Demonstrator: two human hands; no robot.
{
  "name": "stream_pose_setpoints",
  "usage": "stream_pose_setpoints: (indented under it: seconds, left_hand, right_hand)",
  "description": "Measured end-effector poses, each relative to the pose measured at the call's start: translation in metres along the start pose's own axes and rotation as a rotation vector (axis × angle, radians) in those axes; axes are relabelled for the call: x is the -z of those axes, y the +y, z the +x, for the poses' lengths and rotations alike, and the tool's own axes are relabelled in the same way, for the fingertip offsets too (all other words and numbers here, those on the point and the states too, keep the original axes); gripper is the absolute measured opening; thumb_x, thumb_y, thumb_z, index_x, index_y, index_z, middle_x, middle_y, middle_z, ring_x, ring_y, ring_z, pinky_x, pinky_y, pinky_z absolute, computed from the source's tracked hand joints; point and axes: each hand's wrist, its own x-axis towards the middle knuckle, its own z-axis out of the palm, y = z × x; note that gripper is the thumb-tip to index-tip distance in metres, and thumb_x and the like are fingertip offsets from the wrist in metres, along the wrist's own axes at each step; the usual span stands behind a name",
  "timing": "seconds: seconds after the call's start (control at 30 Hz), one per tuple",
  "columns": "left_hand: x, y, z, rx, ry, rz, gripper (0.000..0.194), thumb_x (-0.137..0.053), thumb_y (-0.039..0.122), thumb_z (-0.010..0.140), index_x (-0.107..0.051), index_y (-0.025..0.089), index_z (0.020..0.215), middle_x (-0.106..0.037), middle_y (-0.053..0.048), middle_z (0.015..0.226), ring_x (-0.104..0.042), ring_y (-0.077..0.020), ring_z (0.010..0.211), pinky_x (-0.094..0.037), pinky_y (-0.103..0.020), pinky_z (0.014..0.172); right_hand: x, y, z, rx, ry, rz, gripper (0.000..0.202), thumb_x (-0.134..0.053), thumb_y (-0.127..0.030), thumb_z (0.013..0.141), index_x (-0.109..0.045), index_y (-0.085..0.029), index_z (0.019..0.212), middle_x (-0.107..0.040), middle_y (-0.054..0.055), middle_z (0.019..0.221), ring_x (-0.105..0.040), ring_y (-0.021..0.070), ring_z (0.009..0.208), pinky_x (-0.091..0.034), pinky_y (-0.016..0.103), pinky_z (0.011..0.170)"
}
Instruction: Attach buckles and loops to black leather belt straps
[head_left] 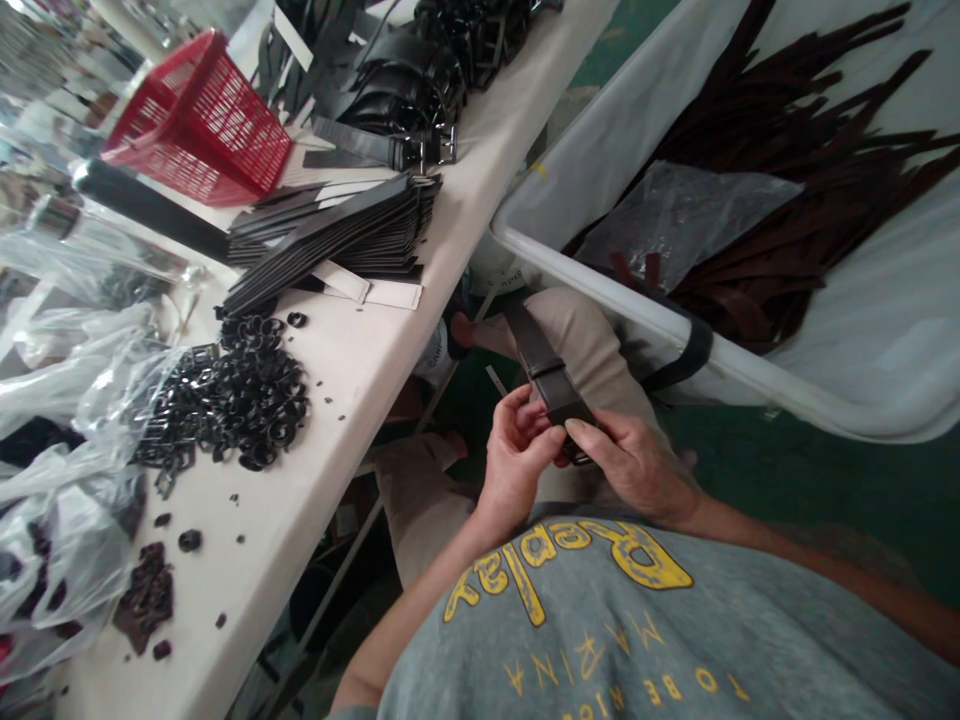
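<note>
A dark leather belt (553,388) is held up above my lap, its strap running away over my knee. My left hand (516,455) grips its near end from the left, thumb pressed on the leather. From the other side my right hand (637,465) pinches the same end with thumb and fingers. A metal buckle (579,457) shows partly beneath the fingers. A leather keeper loop (546,368) wraps the strap just beyond my hands.
On the white table (322,510) to the left lie a heap of black loops and buckles (259,395), stacked black straps (337,240), a red basket (202,120) and plastic bags (67,480). A white bin (615,295) at right holds brown straps (795,220).
</note>
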Motion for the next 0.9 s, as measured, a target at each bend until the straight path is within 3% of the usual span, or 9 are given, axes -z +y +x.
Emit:
stream_pose_setpoints:
  seconds: [0.23, 0.4, 0.7, 0.83, 0.9]
  left_hand:
    - [-0.003, 0.004, 0.007, 0.12, -0.142, -0.159, 0.088, -0.088, 0.03, 0.066, -0.046, 0.033, 0.143, -0.069, 0.002, 0.095, -0.056, -0.0079, 0.06, -0.046, -0.021, 0.053]
    - [0.0, 0.0, 0.011, 0.127, -0.255, -0.185, 0.085, -0.088, 0.034, 0.066, -0.048, 0.034, 0.14, -0.066, 0.002, 0.097, -0.058, -0.0099, 0.059, -0.049, -0.024, 0.05]
    - [-0.002, -0.002, 0.006, 0.077, -0.188, -0.15, 0.079, -0.09, 0.034, 0.065, -0.05, 0.033, 0.132, -0.067, 0.002, 0.097, -0.061, -0.0126, 0.07, -0.051, -0.024, 0.057]
    - [-0.005, 0.007, 0.01, 0.128, -0.12, -0.207, 0.058, -0.083, 0.046, 0.071, -0.06, 0.024, 0.12, -0.069, -0.009, 0.122, -0.068, -0.0234, 0.101, -0.054, -0.03, 0.074]
    - [-0.006, 0.014, 0.014, 0.206, -0.11, -0.264, 0.048, -0.071, 0.055, 0.081, -0.065, 0.02, 0.113, -0.071, -0.011, 0.121, -0.067, -0.0276, 0.112, -0.055, -0.035, 0.084]
  right_hand:
    - [0.007, 0.003, -0.002, 0.009, -0.019, -0.001, 0.035, -0.052, -0.048, 0.093, -0.067, -0.019, 0.08, -0.071, 0.003, 0.066, -0.066, 0.0162, 0.06, -0.053, 0.026, 0.058]
    - [0.012, 0.007, -0.004, -0.011, -0.071, 0.05, 0.034, -0.057, -0.049, 0.091, -0.068, -0.018, 0.083, -0.071, 0.003, 0.065, -0.067, 0.0171, 0.058, -0.054, 0.026, 0.056]
    - [0.014, 0.007, -0.005, 0.0, -0.06, -0.009, 0.036, -0.054, -0.048, 0.092, -0.068, -0.018, 0.077, -0.071, 0.003, 0.065, -0.067, 0.0172, 0.06, -0.053, 0.027, 0.057]
    - [0.014, 0.005, -0.007, 0.008, -0.107, -0.077, 0.035, -0.052, -0.047, 0.092, -0.068, -0.019, 0.078, -0.072, 0.004, 0.067, -0.069, 0.0187, 0.061, -0.053, 0.029, 0.059]
    - [0.013, 0.004, -0.007, 0.017, -0.123, -0.114, 0.035, -0.052, -0.047, 0.091, -0.068, -0.019, 0.077, -0.072, 0.004, 0.065, -0.068, 0.0191, 0.059, -0.051, 0.029, 0.057]
